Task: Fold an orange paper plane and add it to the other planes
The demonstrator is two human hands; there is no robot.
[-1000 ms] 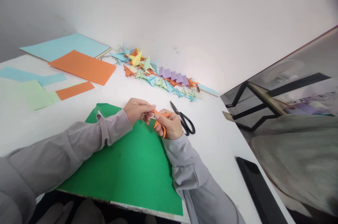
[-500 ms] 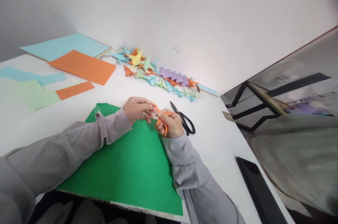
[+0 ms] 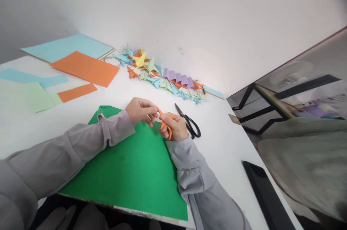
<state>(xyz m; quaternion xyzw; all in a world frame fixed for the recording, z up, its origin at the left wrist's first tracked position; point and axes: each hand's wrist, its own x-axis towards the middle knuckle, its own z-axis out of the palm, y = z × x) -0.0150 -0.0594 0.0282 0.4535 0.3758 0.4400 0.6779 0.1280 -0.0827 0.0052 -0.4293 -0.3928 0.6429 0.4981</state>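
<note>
An orange origami crane is held above the far part of a green board. My right hand is closed around its body, with the thumb on top. The fingers of my left hand pinch the crane's thin upper tip from the left side. Part of the crane is hidden behind my right fingers. Black-handled scissors lie just right of my right hand, blades toward the wall.
Several folded paper cranes and a purple pleated strip lie along the wall. At left are an orange sheet, a blue sheet and a pale green piece. A black phone-like object lies near the right table edge.
My left hand has shifted slightly up and left, its fingers closing at the crane's tip. My right hand keeps the crane in nearly the same place.
</note>
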